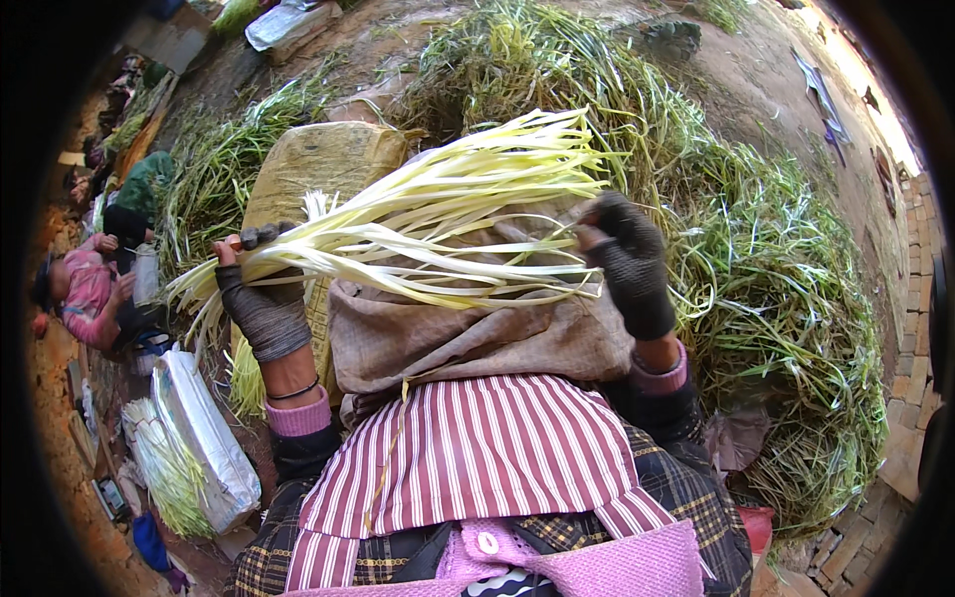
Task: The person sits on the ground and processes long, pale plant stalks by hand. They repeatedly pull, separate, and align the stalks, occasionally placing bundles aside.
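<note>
My left hand (265, 298), in a dark fingerless glove, is closed around the lower stalks of a bunch of pale yellow chives (418, 216). The long leaves fan out to the right above a brown cloth (477, 328) on my lap. At the leaf tips on the right is my right hand (627, 254), gloved the same way, its fingertips bent together by a few thin leaves; whether they pinch one is unclear. Behind the bunch lies a yellowish woven sack (321, 164). More pale leaves (246, 380) show below my left wrist.
Heaps of green leaves (776, 298) curve around the front and right. At the left, a bundle of pale chives (168, 463) lies beside a white wrapped block (209, 440). A person in pink (89, 291) sits farther left. Bricks (914, 298) line the far right.
</note>
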